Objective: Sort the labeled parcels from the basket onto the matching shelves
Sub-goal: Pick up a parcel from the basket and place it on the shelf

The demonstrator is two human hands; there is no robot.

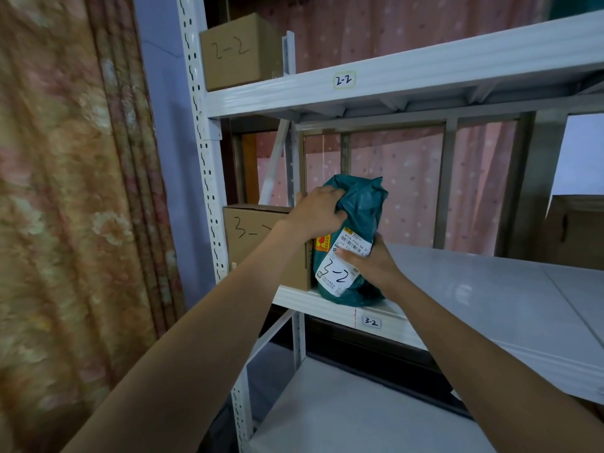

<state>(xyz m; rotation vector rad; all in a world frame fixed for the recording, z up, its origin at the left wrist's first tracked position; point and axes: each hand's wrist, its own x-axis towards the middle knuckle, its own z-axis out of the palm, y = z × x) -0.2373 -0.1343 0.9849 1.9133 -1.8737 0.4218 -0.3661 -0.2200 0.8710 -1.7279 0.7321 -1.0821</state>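
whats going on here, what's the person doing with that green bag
A person is setting a teal plastic parcel on the shelf tagged 3-2. Its white label reads 3-2 in marker, matching the tag. The left hand grips the bunched top of the bag and the right hand holds it at the label. The parcel's bottom rests at the shelf's front edge, right beside a cardboard box marked with a 3. Above, a box marked 2-2 sits on the 2-2 shelf.
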